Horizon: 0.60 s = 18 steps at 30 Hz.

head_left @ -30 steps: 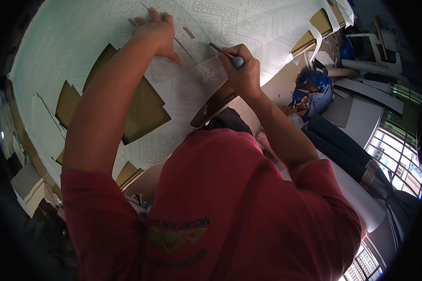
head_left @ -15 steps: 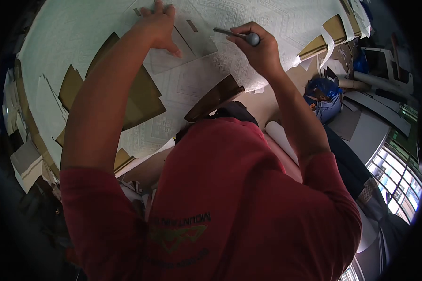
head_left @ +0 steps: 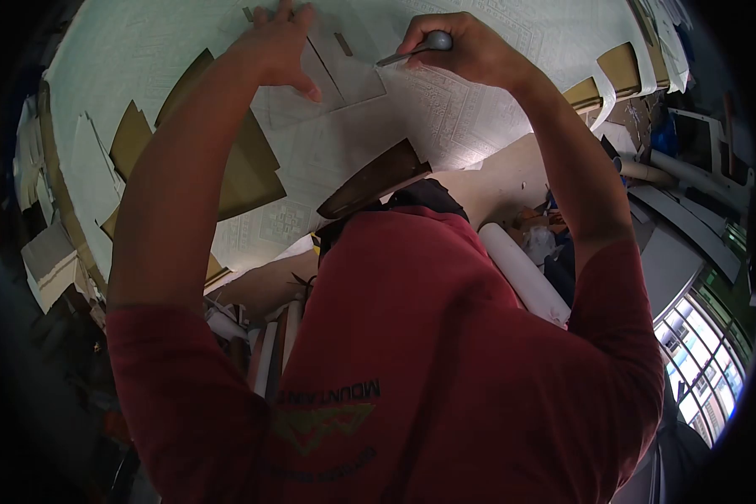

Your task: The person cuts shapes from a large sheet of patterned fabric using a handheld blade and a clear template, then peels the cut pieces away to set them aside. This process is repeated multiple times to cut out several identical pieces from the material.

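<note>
My left hand [head_left: 279,52] lies with spread fingers on a clear, thin sheet [head_left: 363,82] that has narrow slots in it. This sheet rests on a white, embossed cover [head_left: 445,105] spread over the table. My right hand [head_left: 470,50] grips an awl-like tool [head_left: 438,40] by its rounded grey handle. Its thin shaft points left, with the tip close to the clear sheet's right edge. Olive-brown card pieces [head_left: 248,181] lie beneath and beside my left forearm. A darker brown piece [head_left: 376,178] sits at the near table edge, by my waist.
A white roll [head_left: 525,273] leans to the right of my body. More brown card [head_left: 617,67] with white strips lies at the table's right edge. Stacked boards [head_left: 50,256] stand off the left side. A barred window [head_left: 701,353] is at lower right.
My right hand has moved up, and the tool now tilts down to the left, its tip slightly lower and further left. My left hand keeps its place on the sheet.
</note>
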Motion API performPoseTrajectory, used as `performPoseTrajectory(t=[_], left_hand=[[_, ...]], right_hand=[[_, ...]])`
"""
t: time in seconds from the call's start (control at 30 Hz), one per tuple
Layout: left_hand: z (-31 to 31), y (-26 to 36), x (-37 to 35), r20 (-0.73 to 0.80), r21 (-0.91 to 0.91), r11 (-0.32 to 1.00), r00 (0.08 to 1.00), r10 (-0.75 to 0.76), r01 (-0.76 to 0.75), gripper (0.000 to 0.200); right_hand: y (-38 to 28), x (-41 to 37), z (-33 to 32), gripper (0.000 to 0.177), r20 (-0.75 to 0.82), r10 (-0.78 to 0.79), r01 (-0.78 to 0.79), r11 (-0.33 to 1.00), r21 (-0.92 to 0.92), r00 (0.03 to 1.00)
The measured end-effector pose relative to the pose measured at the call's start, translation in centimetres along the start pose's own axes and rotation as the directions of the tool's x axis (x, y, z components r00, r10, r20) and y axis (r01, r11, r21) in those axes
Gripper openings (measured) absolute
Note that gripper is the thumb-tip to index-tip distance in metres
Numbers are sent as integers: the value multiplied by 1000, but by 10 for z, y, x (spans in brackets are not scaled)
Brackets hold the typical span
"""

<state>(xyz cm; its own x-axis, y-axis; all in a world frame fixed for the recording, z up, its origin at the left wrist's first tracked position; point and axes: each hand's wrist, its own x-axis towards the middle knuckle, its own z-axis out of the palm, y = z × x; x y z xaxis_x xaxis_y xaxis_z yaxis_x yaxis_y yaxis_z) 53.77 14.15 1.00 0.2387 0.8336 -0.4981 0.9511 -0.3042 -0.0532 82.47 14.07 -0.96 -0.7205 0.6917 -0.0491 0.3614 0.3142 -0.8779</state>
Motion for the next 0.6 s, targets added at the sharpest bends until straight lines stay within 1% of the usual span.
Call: performPoseTrajectory(t=[0.03, 0.17, 0.27, 0.33, 0.37, 0.43, 0.47, 0.53, 0.57, 0.6], left_hand=[[-1, 0, 0, -1, -2, 1000, 1000, -3, 3, 143], [-3, 1, -4, 7, -16, 1000, 1000, -12, 12, 143], [-4, 3, -3, 10, -24, 1000, 1000, -13, 14, 143], [-4, 5, -3, -2, 13, 1000, 1000, -22, 22, 142], [-4, 6, -4, 4, 14, 1000, 1000, -26, 26, 142], [-7, 7, -4, 18, 31, 999, 999, -34, 33, 142], [-9, 8, -5, 25, 32, 999, 999, -40, 40, 142], [-10, 8, -5, 20, -3, 1000, 1000, -22, 22, 141], [-6, 5, -3, 26, -3, 1000, 999, -27, 27, 141], [-1, 2, 1, 21, 0, 1000, 1000, -22, 22, 141]], right_hand=[[1, 1, -2, 10, 17, -32, 32, 999, -24, 999], [14, 8, -6, 12, 14, -81, 81, 997, 17, 997], [20, 16, -8, 10, 60, -126, 124, 992, 23, 990], [17, 22, -13, 8, 139, -138, 151, 985, -81, 981], [12, 25, -15, 8, 142, -141, 153, 986, -74, 980], [5, 28, -14, 8, 176, -107, 146, 963, -226, 979], [6, 28, -14, 8, 180, -111, 150, 964, -218, 977], [13, 24, -15, 7, 143, -167, 176, 983, -54, 976], [15, 21, -12, 7, 146, -170, 179, 983, -48, 975], [19, 17, -7, 7, 124, -133, 129, 991, 43, 983]])
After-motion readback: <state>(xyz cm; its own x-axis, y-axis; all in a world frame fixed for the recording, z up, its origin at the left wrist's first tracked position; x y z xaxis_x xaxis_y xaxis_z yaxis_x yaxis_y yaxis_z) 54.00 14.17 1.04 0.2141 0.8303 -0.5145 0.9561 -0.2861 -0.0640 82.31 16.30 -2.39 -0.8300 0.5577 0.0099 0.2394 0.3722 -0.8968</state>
